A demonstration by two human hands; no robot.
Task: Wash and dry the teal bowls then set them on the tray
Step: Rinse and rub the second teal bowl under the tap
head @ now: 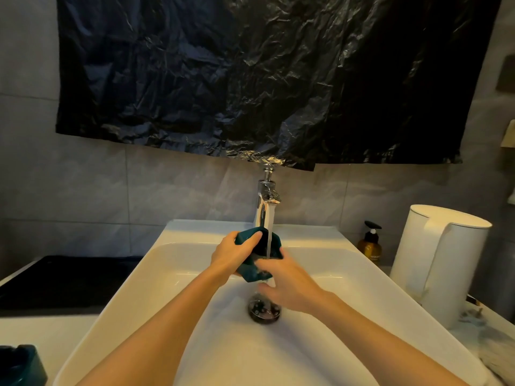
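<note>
My left hand (235, 253) grips the teal bowl (249, 271) under the running faucet (266, 201) (over the white sink (172, 263)); my right hand (288, 284) pinches its near edge.

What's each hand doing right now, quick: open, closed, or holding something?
Left hand: closed, gripping the teal bowl by its upper edge.
Right hand: closed, holding the same bowl at its lower edge.

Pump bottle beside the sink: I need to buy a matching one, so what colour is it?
Amber pump bottle with a black pump top; the head view shows it.
</note>
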